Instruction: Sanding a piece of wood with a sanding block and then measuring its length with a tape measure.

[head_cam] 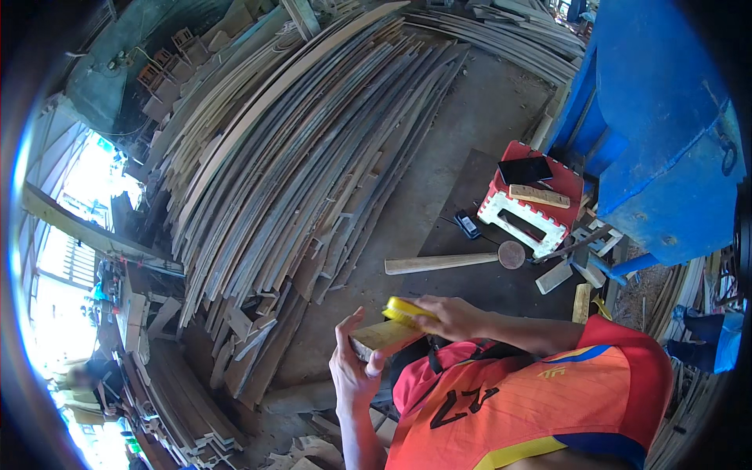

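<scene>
My left hand [359, 367] grips the near end of a short wooden block [388, 336], with the fingers and thumb spread around that end. A yellow rounded hand tool with a pale band [402, 311] is in my right hand [455, 318]. It rests on or just over the block's upper face; whether it touches cannot be told. The tool's underside and the block's far end are hidden. Beyond my hands, a wooden mallet [446, 263] with a round head lies on a dark floor sheet [435, 282].
A red-and-white folding stool [531, 226] carries a black flat device [524, 170] and a wooden piece [539, 195]. Near it lie a small dark device [467, 224] and wood offcuts [554, 277]. Long boards [294, 158] are stacked leftward. A blue metal machine [658, 129] stands right. A person [103, 382] is far left.
</scene>
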Tool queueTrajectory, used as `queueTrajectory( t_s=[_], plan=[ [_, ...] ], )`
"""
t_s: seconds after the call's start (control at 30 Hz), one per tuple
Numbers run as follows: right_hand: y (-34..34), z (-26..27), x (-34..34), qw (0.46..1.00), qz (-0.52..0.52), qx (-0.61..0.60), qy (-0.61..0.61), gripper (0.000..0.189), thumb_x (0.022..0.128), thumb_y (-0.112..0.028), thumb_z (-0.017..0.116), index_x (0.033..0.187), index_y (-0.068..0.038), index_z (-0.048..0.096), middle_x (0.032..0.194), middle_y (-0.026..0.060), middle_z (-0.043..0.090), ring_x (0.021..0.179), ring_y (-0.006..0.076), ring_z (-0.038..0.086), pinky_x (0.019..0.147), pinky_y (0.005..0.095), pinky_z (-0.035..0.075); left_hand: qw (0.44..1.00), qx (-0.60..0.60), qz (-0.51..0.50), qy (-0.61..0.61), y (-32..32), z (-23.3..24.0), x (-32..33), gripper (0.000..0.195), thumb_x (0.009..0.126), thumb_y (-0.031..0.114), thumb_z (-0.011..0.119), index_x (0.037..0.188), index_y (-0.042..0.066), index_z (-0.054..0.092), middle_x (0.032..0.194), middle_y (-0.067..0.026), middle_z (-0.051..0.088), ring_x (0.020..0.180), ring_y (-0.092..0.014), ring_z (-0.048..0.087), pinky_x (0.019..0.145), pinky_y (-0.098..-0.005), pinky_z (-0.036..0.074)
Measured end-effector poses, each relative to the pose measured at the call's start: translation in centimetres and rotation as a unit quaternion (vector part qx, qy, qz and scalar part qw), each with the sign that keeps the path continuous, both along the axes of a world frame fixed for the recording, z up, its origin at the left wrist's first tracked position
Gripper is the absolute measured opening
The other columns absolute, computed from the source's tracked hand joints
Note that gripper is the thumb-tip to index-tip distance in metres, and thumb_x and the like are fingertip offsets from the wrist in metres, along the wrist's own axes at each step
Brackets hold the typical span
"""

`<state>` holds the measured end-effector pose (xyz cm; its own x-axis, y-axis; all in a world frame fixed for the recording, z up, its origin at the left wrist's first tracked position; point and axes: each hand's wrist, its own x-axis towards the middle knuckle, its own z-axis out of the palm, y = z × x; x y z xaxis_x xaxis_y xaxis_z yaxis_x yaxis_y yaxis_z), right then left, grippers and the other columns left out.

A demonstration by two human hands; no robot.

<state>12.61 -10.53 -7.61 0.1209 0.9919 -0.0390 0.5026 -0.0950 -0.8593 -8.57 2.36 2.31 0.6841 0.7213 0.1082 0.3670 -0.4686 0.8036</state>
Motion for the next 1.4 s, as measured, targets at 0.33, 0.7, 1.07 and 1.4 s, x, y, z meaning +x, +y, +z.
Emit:
queueTrajectory(
  t_s=[0.33,0.7,1.07,1.4],
  plan=[
    [0.2,-7.5,1.0,0.981,-0.007,-0.172,-0.087,0.061,0.109,-0.051,0.040,0.162,-0.021,0.038,0.134,0.0213,0.063,0.113,0.0410,0.068,0.097,0.0500,0.057,0.999,-0.044,0.018,-0.008,-0.2,-1.3,-1.9,0.101,0.083,0.092,0.052,0.129,0.001,0.053,0.127,-0.0216,0.070,0.108,-0.037,0.074,0.089,-0.0429,0.058],
    [-3.8,-17.9,2.2,0.965,-0.086,-0.183,-0.166,0.060,0.108,-0.049,0.046,0.158,-0.017,0.038,0.127,0.0202,0.061,0.102,0.0446,0.070,0.088,0.0535,0.059,0.992,-0.088,-0.049,-0.080,-0.8,-1.6,-1.4,0.098,0.081,0.085,0.066,0.122,-0.002,0.047,0.129,-0.0253,0.069,0.117,-0.034,0.069,0.097,-0.0420,0.054],
    [-2.3,-14.0,2.9,0.996,-0.064,0.044,0.048,0.061,0.109,-0.039,0.050,0.154,0.002,0.044,0.140,0.0242,0.060,0.127,0.0370,0.061,0.111,0.0410,0.045,0.984,-0.126,-0.078,-0.103,-0.6,-1.4,0.1,0.093,0.080,0.080,0.073,0.121,0.000,0.050,0.128,-0.0216,0.070,0.113,-0.033,0.071,0.095,-0.0405,0.054],
    [-1.6,-2.0,2.2,0.940,-0.054,0.151,0.301,0.056,0.109,-0.033,0.054,0.152,0.002,0.047,0.143,0.0219,0.060,0.133,0.0299,0.059,0.113,0.0386,0.044,0.987,-0.066,-0.131,-0.063,0.4,-0.1,3.8,0.084,0.082,0.073,0.075,0.120,0.002,0.054,0.114,-0.0162,0.075,0.097,-0.034,0.076,0.084,-0.0383,0.058]
  ],
)
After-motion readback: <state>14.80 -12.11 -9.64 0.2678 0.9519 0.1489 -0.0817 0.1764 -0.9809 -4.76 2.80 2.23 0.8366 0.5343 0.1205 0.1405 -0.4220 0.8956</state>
